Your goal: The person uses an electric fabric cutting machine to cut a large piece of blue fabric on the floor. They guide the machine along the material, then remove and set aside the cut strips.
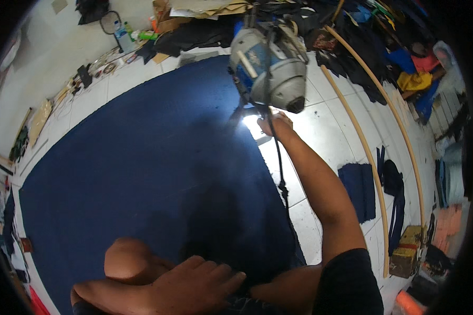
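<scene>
Grey-blue electric cloth cutter (270, 65) upright at edge of flat navy fabric (152, 173)

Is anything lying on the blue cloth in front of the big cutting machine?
Nothing visible does. The right hand holds the cutting machine at the edge of the blue cloth, which looks bare. The left hand rests near the knee.

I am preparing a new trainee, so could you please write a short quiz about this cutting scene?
1. True or false: the right hand is at the cutting machine by the edge of the navy fabric.
2. Where does the left hand rest? A) on the person's knee B) on the machine C) on a wooden rod
3. What colour is the floor beside the fabric?

Key: 1 true; 2 A; 3 white.
</scene>
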Demonstrator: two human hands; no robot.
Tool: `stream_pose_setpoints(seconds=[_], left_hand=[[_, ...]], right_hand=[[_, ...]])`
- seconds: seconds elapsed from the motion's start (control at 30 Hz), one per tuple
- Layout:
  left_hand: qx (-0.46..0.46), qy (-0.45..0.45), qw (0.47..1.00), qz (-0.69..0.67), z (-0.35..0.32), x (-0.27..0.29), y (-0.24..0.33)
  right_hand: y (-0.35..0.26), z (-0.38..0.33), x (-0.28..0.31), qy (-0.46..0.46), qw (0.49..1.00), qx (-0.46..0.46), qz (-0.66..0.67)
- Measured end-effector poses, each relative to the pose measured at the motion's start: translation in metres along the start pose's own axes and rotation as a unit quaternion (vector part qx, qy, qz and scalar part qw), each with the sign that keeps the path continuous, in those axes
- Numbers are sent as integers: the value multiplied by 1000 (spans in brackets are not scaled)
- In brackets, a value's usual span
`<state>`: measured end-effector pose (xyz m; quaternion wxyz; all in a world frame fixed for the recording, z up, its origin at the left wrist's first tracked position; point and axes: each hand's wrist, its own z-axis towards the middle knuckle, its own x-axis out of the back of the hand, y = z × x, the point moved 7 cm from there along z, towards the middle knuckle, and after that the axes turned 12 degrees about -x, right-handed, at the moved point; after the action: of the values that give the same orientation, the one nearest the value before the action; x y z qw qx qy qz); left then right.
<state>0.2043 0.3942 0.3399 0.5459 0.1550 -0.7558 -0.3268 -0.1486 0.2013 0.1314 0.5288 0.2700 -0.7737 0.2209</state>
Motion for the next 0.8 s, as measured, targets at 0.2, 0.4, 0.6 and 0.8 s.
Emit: stream_pose_setpoints(seconds=[0.2, 0.4, 0.6, 0.8], left_hand=[[-14, -26, 1000, 8, -10, -9, -1], [5, -46, 999, 22, -12, -10, -7], [50, 36, 998, -3, -27, 4, 10], [80, -19, 995, -48, -37, 12, 7]], right_hand=[[-12, 6, -1, 66, 997, 18, 24], [-6, -16, 25, 25, 999, 5, 39], [61, -18, 10, 58, 998, 23, 5], [126, -46, -7, 47, 999, -12, -18]])
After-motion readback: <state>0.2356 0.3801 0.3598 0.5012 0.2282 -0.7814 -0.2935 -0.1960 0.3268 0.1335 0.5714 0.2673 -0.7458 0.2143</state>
